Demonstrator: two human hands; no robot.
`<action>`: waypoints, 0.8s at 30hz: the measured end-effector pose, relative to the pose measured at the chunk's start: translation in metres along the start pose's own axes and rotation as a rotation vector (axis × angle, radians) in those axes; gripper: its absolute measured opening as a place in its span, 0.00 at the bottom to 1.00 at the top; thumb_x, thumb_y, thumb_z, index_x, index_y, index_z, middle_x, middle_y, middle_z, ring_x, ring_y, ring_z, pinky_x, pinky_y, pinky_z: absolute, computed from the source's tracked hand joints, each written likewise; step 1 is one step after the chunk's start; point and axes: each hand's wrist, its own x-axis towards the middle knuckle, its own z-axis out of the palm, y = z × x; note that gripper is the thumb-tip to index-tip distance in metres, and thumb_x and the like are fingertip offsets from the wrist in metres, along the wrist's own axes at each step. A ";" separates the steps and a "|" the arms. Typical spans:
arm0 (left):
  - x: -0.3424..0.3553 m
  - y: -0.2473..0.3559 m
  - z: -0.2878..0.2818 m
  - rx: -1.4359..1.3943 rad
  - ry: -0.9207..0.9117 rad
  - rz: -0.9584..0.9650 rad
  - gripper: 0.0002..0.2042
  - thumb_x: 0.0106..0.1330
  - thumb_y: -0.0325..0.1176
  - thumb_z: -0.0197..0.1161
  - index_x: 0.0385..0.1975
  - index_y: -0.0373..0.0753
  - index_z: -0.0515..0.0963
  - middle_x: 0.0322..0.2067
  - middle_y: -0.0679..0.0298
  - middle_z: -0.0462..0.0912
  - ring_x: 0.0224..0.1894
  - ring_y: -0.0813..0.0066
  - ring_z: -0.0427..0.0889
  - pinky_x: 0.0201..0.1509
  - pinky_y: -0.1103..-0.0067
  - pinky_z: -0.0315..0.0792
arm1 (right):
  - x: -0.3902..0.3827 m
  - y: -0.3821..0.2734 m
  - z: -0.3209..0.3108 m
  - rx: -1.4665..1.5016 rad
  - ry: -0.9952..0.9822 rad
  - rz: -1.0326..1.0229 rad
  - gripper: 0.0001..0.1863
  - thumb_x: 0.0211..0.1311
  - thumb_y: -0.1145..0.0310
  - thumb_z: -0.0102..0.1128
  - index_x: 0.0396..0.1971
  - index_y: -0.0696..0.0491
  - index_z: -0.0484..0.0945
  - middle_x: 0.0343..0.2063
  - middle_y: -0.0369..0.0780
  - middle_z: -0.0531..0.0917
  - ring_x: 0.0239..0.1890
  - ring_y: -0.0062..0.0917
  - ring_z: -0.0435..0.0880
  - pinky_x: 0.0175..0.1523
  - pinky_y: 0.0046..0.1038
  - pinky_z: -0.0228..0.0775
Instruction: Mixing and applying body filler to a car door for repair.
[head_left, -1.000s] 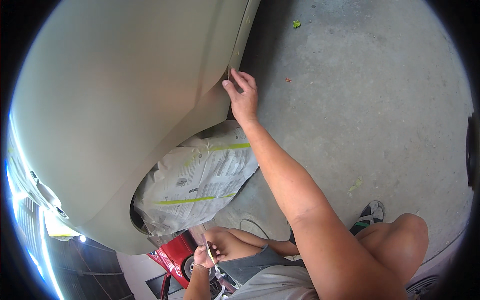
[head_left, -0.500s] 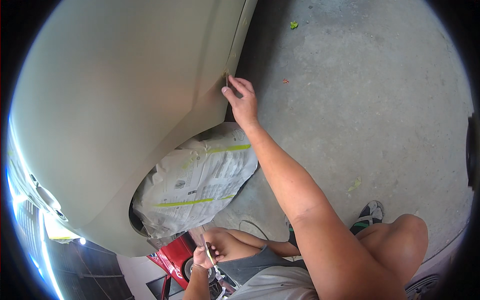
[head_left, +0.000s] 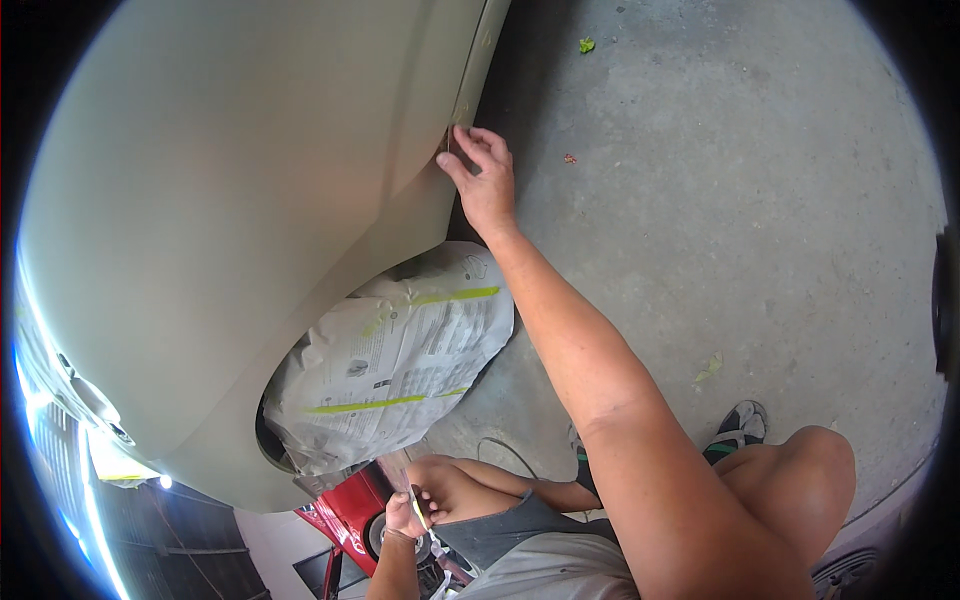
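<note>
Fender (head_left: 250, 230) edge, near the door gap, meets the right hand (head_left: 485, 180), fingers loosely curled and pressing there. Left hand (head_left: 405, 512), low by the knee, pinches a thin yellow strip (head_left: 420, 515).

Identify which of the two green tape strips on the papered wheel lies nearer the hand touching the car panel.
The upper strip; the lower strip lies farther from the right hand.

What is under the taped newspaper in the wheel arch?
The newspaper, held with yellow-green tape strips, fills the wheel arch of the beige car panel. What it covers is hidden; only a dark gap shows along its edges.
</note>
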 end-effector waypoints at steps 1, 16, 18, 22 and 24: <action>0.000 0.001 0.000 0.003 0.013 0.001 0.16 0.65 0.39 0.51 0.47 0.39 0.78 0.47 0.55 0.80 0.49 0.51 0.80 0.60 0.47 0.66 | -0.005 0.003 -0.001 0.000 0.000 0.000 0.22 0.51 0.63 0.71 0.48 0.50 0.82 0.46 0.38 0.76 0.48 0.31 0.73 0.57 0.31 0.66; -0.002 -0.003 0.000 0.006 0.000 0.008 0.16 0.65 0.38 0.51 0.48 0.39 0.77 0.48 0.54 0.80 0.51 0.50 0.79 0.61 0.47 0.65 | 0.035 -0.003 -0.015 -0.024 -0.058 0.012 0.23 0.53 0.59 0.71 0.50 0.50 0.81 0.50 0.42 0.76 0.52 0.31 0.75 0.59 0.29 0.66; -0.002 -0.004 -0.001 0.003 0.003 0.009 0.16 0.65 0.38 0.51 0.48 0.39 0.77 0.48 0.55 0.80 0.50 0.51 0.79 0.61 0.47 0.65 | 0.028 -0.002 -0.011 0.013 -0.046 0.007 0.22 0.50 0.62 0.72 0.48 0.48 0.83 0.49 0.39 0.76 0.51 0.33 0.73 0.58 0.32 0.67; -0.002 -0.003 -0.002 0.011 -0.004 0.007 0.16 0.65 0.38 0.51 0.48 0.38 0.77 0.48 0.55 0.80 0.50 0.51 0.79 0.61 0.47 0.66 | -0.007 -0.003 -0.006 0.072 -0.083 0.065 0.22 0.50 0.63 0.72 0.47 0.49 0.83 0.49 0.39 0.76 0.51 0.32 0.74 0.57 0.31 0.68; -0.001 -0.001 0.000 0.020 0.005 0.006 0.16 0.65 0.38 0.50 0.48 0.38 0.77 0.48 0.55 0.80 0.50 0.51 0.79 0.61 0.47 0.66 | -0.018 0.000 -0.011 0.115 -0.115 0.072 0.21 0.50 0.64 0.72 0.47 0.49 0.83 0.48 0.39 0.76 0.51 0.32 0.74 0.57 0.30 0.68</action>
